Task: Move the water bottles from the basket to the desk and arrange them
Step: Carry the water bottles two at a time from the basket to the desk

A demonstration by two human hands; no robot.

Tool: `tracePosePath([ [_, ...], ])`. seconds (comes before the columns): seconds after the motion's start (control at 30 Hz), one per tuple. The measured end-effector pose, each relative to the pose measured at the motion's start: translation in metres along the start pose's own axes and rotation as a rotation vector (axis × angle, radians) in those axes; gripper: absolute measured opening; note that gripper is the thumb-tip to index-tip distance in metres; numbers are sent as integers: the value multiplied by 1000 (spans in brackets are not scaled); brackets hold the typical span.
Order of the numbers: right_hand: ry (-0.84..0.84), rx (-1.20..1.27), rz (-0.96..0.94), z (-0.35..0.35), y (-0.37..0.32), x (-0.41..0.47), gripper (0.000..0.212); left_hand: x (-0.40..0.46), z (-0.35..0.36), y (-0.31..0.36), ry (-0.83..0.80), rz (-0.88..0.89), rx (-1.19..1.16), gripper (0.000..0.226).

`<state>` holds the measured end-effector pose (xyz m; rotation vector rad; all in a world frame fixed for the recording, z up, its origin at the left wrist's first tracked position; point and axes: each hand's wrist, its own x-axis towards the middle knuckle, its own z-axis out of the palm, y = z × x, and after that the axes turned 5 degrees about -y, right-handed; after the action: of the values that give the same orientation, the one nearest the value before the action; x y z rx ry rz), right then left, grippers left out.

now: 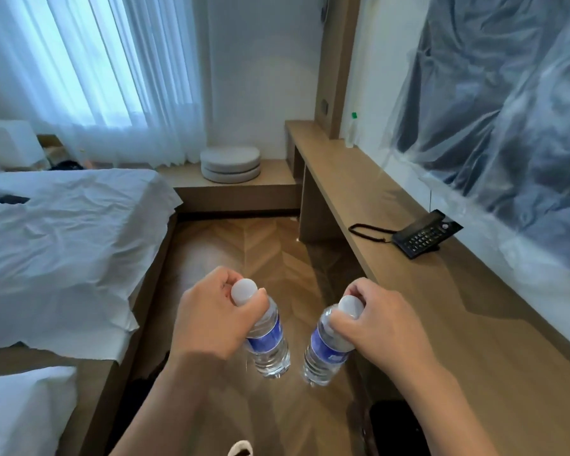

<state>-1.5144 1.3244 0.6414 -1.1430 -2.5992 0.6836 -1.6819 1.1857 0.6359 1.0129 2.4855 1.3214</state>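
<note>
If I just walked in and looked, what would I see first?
First you'd spot two water bottles with blue labels, the left bottle held by the left hand and the right bottle by the right hand, over the wooden floor. On the right runs a long desk with a black phone.

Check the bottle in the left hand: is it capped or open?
Capped. The left bottle has its white cap on, showing between the fingers of the left hand that grips its neck.

Both hands forward, side by side: left hand (211, 319) and right hand (380, 324) curled, gripping.
</note>
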Motion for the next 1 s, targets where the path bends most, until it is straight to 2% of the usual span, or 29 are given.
tracePosePath([
  [0.23, -84, -77, 29, 45, -36, 191, 22, 196, 12, -56, -27, 6, 15, 20],
  [0.4, -5, -99, 46, 48, -65, 309, 22, 331, 2, -62, 14, 45, -18, 19],
  [0.57, 51, -28, 61, 60, -75, 419, 21, 449, 14, -79, -20, 67, -14, 21],
  [0.77, -1, -45, 48, 107, -82, 578, 24, 596, 45, -121, -37, 38, -26, 15],
  [1.0, 12, -37, 47, 117, -104, 739, 24, 756, 35, -137, 15, 101, 0, 19],
])
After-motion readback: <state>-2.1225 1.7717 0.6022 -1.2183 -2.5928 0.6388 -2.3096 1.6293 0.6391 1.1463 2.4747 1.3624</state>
